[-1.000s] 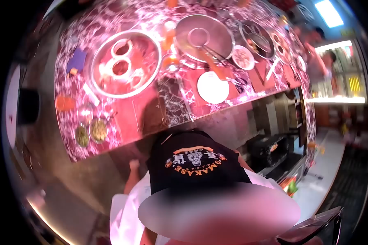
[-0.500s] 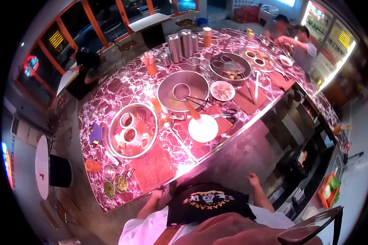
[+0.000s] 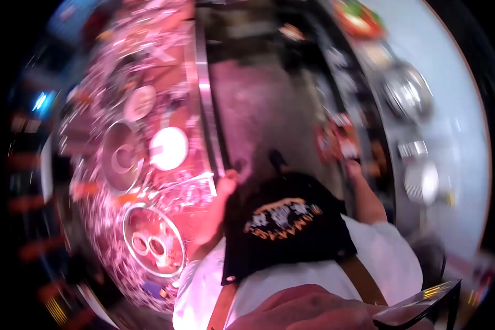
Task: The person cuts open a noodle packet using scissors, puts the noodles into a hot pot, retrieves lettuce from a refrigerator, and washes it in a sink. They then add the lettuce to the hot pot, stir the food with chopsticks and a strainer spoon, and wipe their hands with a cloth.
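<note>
My left hand (image 3: 228, 180) hangs beside the metal edge of the marbled table (image 3: 197, 118), its fingers smeared by motion. My right hand (image 3: 354, 168) is low on the other side, just below some red and orange packs (image 3: 337, 137); blur hides whether it touches them. Nearest my left hand on the table is a round white plate (image 3: 169, 148). Behind that plate stands a large metal pot (image 3: 122, 157). A wide metal-rimmed pan (image 3: 179, 242) with two round cups inside lies nearer to me, left of my left arm.
A white counter (image 3: 451, 132) runs along the right, holding a shiny metal bowl (image 3: 407, 91), a round pale container (image 3: 422, 181) and an orange tray (image 3: 358, 19) with green vegetables. The floor aisle (image 3: 258, 104) passes between table and counter. A bowl of pale food (image 3: 140, 103) sits farther up the table.
My view has swung to the right, so the table has shifted left and the counter shows more fully. My right hand has come near the red packs; my left hand remains by the table edge.
</note>
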A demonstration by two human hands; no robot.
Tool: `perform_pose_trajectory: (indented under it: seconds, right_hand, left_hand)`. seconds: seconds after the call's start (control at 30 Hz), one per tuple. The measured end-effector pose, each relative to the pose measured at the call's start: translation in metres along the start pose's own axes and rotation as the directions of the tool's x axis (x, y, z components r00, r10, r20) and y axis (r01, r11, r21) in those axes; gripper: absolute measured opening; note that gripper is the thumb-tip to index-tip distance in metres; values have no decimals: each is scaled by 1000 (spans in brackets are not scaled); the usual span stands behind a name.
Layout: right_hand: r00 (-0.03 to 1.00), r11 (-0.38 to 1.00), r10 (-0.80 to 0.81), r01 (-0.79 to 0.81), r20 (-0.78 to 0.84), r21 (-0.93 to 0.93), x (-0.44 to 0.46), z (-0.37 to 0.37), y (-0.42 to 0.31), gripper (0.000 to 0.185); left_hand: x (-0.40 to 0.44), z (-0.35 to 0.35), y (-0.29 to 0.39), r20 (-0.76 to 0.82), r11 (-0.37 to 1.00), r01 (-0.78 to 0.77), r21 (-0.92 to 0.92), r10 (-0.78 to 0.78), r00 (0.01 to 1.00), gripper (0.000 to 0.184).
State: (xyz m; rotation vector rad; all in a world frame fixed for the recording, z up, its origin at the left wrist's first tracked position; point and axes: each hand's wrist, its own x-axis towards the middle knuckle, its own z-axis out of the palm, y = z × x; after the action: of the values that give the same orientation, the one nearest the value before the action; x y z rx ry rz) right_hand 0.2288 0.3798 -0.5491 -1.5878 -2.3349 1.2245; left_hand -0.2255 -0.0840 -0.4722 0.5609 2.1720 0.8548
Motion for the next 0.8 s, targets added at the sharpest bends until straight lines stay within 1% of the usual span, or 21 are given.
perform_pose_trajectory:
  seconds: [0.03, 0.07, 0.1, 0.13, 0.17, 0.2, 0.23, 0.27, 0.3, 0.33, 0.37, 0.4, 0.43, 0.47, 0.53, 0.6, 0.67, 0.7, 0.73, 0.77, 0.8]
  right_hand:
    - [981, 983, 181, -179, -63, 31, -61, -2, 11, 21]
    - [1000, 893, -7, 3, -8, -450, -116, -6, 26, 21]
    - [992, 763, -33, 106, 125, -637, -166, -3, 54, 18]
    - [985, 848, 126, -44, 119, -529, -210, -6, 57, 17]
    - [953, 883, 281, -212, 110, -419, -257, -10, 59, 16]
    - [972, 815, 128, 10, 196, -579, -290, -7, 74, 17]
    - [967, 832, 175, -45, 184, -552, -318, -1, 98, 17]
    - [957, 911, 262, -203, 123, -359, -341, 5, 126, 16]
    - [943, 928, 316, -284, 104, -241, -351, 8, 138, 16]
    - [926, 926, 368, -358, 85, -117, -361, 12, 150, 16]
    - [800, 786, 599, -594, 26, 169, -364, 1, 148, 14]
    - [608, 532, 792, -725, 44, 437, -366, -12, 150, 13]
    - [589, 527, 808, -717, -7, 457, -363, -23, 156, 13]
    - [572, 525, 818, -707, -54, 473, -354, -33, 170, 14]
    - [583, 650, 753, -588, -305, 482, -336, -25, 257, 19]
    - [513, 604, 797, -673, -319, 427, -309, -49, 300, 31]
    - [454, 523, 847, -804, -276, 284, -286, -89, 307, 46]
    - [423, 481, 852, -866, -309, 140, -271, -92, 335, 49]
    - [399, 419, 852, -908, -338, -13, -265, -88, 373, 52]
    - [446, 484, 793, -875, -416, -15, -264, -77, 421, 51]
    - [484, 532, 751, -846, -449, -22, -257, -68, 450, 51]
  left_hand:
    - [2, -7, 21, 18, 985, -89, 145, 87, 996, 29]
    - [14, 3, 8, -19, 993, -110, 41, 111, 994, 28]
    - [35, 14, -17, 22, 998, -60, -36, 61, 998, 26]
    - [47, 19, -30, 99, 980, 25, -196, -5, 995, 25]
    - [43, 25, -21, 185, 944, 168, -285, -118, 976, 22]
    - [35, 24, -9, 251, 879, 318, -354, -239, 938, 19]
    - [24, 33, -6, 285, 897, 326, -299, -242, 928, 19]
    - [15, 41, -11, 338, 870, 382, -313, -273, 901, 19]
    - [6, 48, -12, 381, 837, 435, -332, -303, 874, 18]
    - [-12, 56, -1, 380, 844, 481, -237, -375, 845, 21]
    - [-29, 63, 10, 384, 841, 513, -172, -422, 821, 21]
    - [-46, 70, 18, 383, 830, 547, -108, -473, 794, 22]
    - [-62, 78, 22, 381, 827, 556, -85, -488, 785, 22]
    - [-79, 85, 26, 354, 824, 555, -110, -489, 797, 20]
    - [-110, 96, 34, 300, 811, 570, -127, -517, 802, 18]
    - [-143, 110, 32, 186, 751, 646, -137, -621, 762, 25]
    - [-176, 120, 20, 204, 712, 680, -173, -650, 732, 27]
    - [-197, 138, 41, 101, 694, 701, -164, -695, 712, 29]
    - [-215, 154, 46, 72, 697, 689, -199, -691, 719, 33]
    - [-232, 167, 52, 62, 717, 686, -122, -685, 726, 34]
    - [-245, 186, 57, 59, 735, 676, -62, -673, 737, 35]
